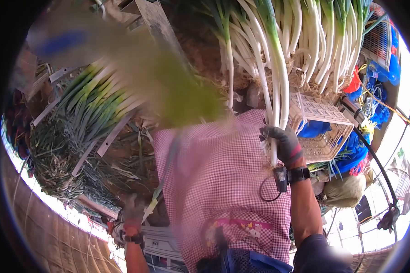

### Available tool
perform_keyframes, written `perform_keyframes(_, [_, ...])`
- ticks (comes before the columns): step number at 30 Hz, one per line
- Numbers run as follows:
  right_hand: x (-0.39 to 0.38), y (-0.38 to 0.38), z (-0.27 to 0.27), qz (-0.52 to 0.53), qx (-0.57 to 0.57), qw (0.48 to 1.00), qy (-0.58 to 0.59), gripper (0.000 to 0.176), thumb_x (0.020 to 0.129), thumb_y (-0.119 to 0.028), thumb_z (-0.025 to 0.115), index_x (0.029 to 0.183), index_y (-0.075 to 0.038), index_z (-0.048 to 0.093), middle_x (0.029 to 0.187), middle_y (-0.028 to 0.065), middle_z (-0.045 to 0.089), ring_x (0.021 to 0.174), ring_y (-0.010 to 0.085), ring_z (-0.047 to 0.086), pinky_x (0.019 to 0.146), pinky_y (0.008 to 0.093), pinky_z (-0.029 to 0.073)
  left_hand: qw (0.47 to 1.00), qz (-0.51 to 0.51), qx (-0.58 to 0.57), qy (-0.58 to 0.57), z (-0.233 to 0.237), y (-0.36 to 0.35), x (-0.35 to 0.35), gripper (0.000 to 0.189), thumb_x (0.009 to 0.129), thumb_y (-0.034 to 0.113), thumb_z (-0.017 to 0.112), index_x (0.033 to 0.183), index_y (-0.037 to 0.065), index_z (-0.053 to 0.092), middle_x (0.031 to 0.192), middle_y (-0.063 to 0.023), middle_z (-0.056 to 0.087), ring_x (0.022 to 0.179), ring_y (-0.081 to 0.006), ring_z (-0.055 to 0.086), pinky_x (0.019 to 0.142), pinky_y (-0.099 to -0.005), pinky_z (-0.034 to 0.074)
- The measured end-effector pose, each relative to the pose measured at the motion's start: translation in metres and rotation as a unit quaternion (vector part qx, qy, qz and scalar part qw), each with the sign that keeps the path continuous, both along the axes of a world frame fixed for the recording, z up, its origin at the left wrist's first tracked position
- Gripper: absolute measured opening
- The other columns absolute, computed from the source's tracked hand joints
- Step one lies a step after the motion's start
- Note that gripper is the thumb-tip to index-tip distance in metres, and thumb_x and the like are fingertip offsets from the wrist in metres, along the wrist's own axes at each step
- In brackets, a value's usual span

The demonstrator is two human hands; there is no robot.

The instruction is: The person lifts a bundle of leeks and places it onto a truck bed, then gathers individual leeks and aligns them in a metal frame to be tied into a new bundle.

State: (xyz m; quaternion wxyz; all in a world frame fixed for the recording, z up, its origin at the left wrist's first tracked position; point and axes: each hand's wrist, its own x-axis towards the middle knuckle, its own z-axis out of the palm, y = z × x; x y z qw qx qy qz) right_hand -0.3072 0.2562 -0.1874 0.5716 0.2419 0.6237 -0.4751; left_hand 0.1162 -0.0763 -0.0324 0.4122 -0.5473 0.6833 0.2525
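Note:
My right hand [283,144], in a dark glove with a pink band, is closed around the root ends of a few long green onions [278,86], whose white stalks run upward. At the lower left my left hand [133,210], also gloved, is smeared by motion; a single leaf or stalk [154,200] lies beside it, and its fingers cannot be made out. Between the hands a red-and-white checked apron [228,168] covers the lap. A blurred green and brown shape hides part of the upper left.
A large pile of green onions [314,41] stands at the top. More onions [100,95] lie left on a metal frame [114,136], above a heap of leaves [64,159]. A beige plastic crate [323,143], blue netting [351,152] and a sack [345,190] are at the right.

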Motion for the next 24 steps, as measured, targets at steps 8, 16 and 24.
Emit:
perform_keyframes(8, [0.0,-0.021,-0.016,-0.023,0.034,0.998,-0.039,0.045,0.083,-0.018,0.075,0.12,0.006,0.063,0.102,0.011,0.071,0.091,0.0196,0.069,0.084,0.0337,0.057,0.934,0.195,0.175,0.243,-0.338,0.092,-0.263,0.039,0.094,0.032,0.069,0.12,0.003,0.07,0.108,-0.0062,0.072,0.097,-0.0163,0.065,0.09,-0.0304,0.051])
perform_keyframes(16, [0.0,-0.003,-0.048,0.004,0.073,0.997,-0.02,0.036,0.083,-0.013,0.078,0.111,0.008,0.068,0.091,0.0125,0.074,0.081,0.0172,0.074,0.073,0.0299,0.061,0.903,0.313,0.286,0.066,-0.49,0.168,-0.326,0.049,0.089,0.038,0.074,0.121,0.0,0.069,0.1,-0.005,0.07,0.087,-0.0204,0.063,0.078,-0.0338,0.051])
perform_keyframes(24, [-0.005,-0.008,-0.041,0.038,0.07,0.996,-0.035,0.029,0.088,-0.017,0.075,0.108,0.003,0.07,0.089,0.0089,0.073,0.076,0.0141,0.068,0.068,0.0273,0.054,0.732,0.396,0.441,0.335,-0.32,0.17,-0.315,0.04,0.1,0.031,0.067,0.126,0.0,0.063,0.095,-0.0055,0.07,0.084,-0.0129,0.066,0.073,-0.0264,0.056])
